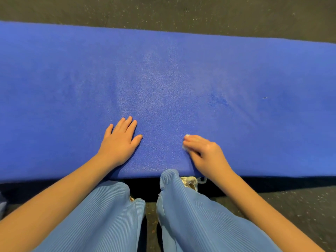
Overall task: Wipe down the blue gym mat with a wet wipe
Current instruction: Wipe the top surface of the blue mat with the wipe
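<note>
Matting fills your view: the blue gym mat (181, 79) lies across the dark speckled floor (181, 13). Your left hand (120, 140) rests flat on it, fingers spread. Your right hand (205, 151) curls its fingers over a white wet wipe (183, 147), holding it against the mat near the front edge.

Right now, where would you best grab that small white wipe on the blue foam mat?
Probably the white edge of the small white wipe peeking out past the fingertips of the right hand, pinched from above on the side facing the left hand. The rest lies hidden, pressed against the blue foam mat under curled fingers.
</note>
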`<action>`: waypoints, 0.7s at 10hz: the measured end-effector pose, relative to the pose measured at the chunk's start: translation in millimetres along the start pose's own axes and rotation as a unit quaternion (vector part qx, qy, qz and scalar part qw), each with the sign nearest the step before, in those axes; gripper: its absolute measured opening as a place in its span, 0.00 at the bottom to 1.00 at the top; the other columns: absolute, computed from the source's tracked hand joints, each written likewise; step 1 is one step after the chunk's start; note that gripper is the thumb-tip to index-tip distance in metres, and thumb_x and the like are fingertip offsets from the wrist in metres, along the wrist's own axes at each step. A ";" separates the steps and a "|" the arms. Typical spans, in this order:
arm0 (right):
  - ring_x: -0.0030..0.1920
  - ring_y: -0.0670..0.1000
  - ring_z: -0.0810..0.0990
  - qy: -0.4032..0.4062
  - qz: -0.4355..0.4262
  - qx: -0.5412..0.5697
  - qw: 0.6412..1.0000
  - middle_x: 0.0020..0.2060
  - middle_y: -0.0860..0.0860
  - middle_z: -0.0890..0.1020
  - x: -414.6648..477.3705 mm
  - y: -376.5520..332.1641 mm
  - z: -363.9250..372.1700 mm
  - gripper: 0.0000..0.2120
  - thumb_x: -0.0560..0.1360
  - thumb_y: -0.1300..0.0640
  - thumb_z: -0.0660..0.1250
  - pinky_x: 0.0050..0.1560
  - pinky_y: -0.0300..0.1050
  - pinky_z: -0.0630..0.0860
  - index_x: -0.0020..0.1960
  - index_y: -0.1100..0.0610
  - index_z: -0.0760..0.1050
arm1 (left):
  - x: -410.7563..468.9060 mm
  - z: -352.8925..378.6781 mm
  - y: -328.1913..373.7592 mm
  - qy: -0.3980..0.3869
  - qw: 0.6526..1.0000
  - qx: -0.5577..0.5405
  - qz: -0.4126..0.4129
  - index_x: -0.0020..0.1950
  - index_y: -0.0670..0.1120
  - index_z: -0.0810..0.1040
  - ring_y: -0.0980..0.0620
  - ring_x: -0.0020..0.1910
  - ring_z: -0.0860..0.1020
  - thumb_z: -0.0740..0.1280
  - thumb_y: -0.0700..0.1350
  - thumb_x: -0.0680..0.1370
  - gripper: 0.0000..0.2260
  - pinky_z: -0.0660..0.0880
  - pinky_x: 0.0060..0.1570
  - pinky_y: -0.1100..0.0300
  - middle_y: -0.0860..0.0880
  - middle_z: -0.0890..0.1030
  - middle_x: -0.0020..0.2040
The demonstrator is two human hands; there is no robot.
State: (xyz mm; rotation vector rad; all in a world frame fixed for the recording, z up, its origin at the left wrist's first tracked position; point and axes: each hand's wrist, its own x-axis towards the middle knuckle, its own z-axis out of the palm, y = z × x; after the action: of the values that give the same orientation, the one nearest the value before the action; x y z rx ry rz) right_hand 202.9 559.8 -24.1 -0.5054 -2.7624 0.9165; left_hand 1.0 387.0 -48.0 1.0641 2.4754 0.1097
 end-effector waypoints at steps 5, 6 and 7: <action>0.63 0.37 0.72 0.023 -0.026 0.057 0.998 0.55 0.42 0.79 -62.1 8.9 -8.3 0.12 0.75 0.57 0.62 0.62 0.30 0.67 0.51 0.60 0.82 | -1.5 0.3 0.4 0.003 1.000 0.004 -0.001 0.79 0.47 0.53 0.52 0.78 0.47 0.51 0.56 0.83 0.27 0.45 0.75 0.48 0.51 0.50 0.80; 0.60 0.41 0.75 0.123 0.066 -0.005 0.990 0.54 0.46 0.81 -62.2 32.5 -8.8 0.10 0.75 0.59 0.64 0.59 0.38 0.72 0.51 0.60 0.82 | -0.3 0.4 0.2 0.005 1.000 0.009 0.000 0.79 0.47 0.53 0.51 0.78 0.47 0.51 0.56 0.83 0.27 0.45 0.75 0.48 0.50 0.51 0.80; 0.62 0.44 0.75 0.141 0.089 0.016 0.986 0.57 0.47 0.79 -70.1 16.2 7.4 0.11 0.75 0.59 0.64 0.63 0.37 0.69 0.53 0.61 0.82 | -0.4 1.0 0.0 0.007 1.000 0.010 -0.001 0.79 0.47 0.54 0.51 0.78 0.48 0.51 0.56 0.83 0.27 0.45 0.75 0.48 0.50 0.51 0.79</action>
State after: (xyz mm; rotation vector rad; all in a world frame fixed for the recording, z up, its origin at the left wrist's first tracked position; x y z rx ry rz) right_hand 269.8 541.7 -44.6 -0.8201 -2.4751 0.8487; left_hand 1.7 386.6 -48.7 1.0737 2.4951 0.0929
